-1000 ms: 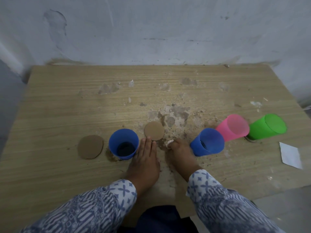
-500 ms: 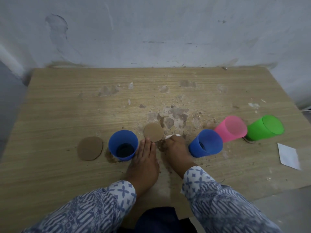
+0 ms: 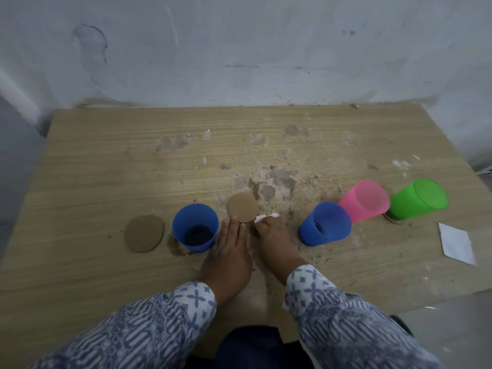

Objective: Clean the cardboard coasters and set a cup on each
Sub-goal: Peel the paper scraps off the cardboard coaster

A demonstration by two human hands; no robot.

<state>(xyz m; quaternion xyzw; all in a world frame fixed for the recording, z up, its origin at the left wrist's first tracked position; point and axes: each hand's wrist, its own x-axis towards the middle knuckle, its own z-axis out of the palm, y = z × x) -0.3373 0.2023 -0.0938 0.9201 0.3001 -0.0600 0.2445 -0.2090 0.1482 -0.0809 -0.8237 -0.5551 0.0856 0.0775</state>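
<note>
Right hand [image 3: 274,241] pinches small white wad [image 3: 267,217]; left hand [image 3: 229,251] flat, pinning round brown cardboard coaster [image 3: 243,207] at frame centre (light, thin, probably slides; press near edge).

The left hand [image 3: 229,251] lies flat on the wooden table [image 3: 106,155], its straight fingertips touching the near edge of a round cardboard coaster [image 3: 243,207]. Just beside it, the right hand [image 3: 274,241] pinches a white tissue [image 3: 266,217] at that coaster's right edge. A blue cup [image 3: 195,225] stands just left of the left hand, with a second coaster [image 3: 144,233] beyond it. Right of the right hand stand a second blue cup [image 3: 324,223], a pink cup [image 3: 364,205] and a green cup [image 3: 418,202].
</note>
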